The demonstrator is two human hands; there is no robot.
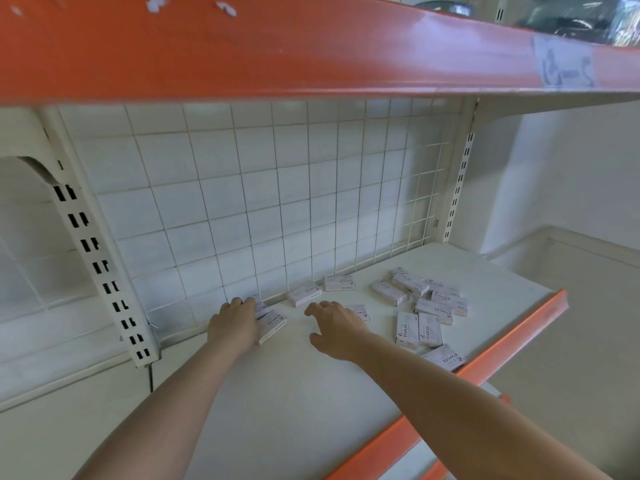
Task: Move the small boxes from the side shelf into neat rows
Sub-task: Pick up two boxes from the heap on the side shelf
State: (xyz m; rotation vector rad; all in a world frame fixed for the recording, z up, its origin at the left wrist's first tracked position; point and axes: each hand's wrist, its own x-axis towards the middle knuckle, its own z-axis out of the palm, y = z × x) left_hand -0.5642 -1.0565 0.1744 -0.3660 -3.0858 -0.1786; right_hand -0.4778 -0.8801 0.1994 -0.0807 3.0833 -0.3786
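Small white boxes marked STAPLES lie on a white shelf (277,393). My left hand (235,323) lies at the back left by the wire mesh, fingers curled over a staples box (275,327) that sticks out to its right. Another box edge (261,308) shows under the fingertips. My right hand (334,329) hovers mid-shelf with its fingers spread and arched, holding nothing. A box (362,313) lies partly hidden behind it. Two boxes (304,294) (339,282) lie along the back. A loose pile of boxes (415,292) sits to the right.
The shelf has an orange front lip (519,341), with one box (445,358) close to it. A wire mesh panel (277,202) closes the back. Slotted uprights (104,265) (459,188) stand at both sides. An orange upper shelf (311,46) hangs overhead.
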